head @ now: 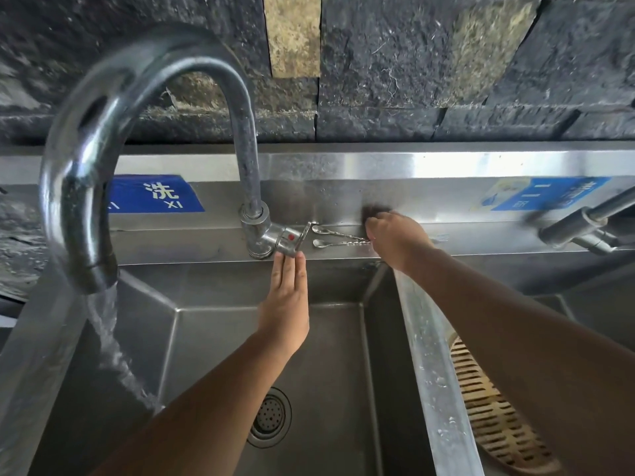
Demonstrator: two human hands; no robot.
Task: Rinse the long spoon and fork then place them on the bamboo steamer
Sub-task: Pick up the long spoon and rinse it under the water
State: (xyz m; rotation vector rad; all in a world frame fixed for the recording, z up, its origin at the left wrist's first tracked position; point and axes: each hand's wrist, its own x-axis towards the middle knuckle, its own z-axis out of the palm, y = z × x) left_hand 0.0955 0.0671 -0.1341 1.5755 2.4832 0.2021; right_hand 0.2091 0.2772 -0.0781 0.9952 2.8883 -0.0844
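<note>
Two long metal utensils with twisted handles, the long spoon (323,242) and the fork (320,230), lie side by side on the steel ledge behind the sink, rounded ends pointing left. My right hand (395,238) reaches over the divider, fingers curled down onto their handles. A tined tip (443,238) shows just right of that hand. My left hand (287,297) is flat with fingers together, its tips touching the tap lever (290,239). The bamboo steamer (488,407) sits in the right basin, partly hidden by my right forearm.
Water (103,324) pours from the curved spout (89,262) into the left basin, left of the drain (271,417). A steel divider (429,355) separates the two basins. A second tap (580,225) juts in at the right. A dark stone wall rises behind.
</note>
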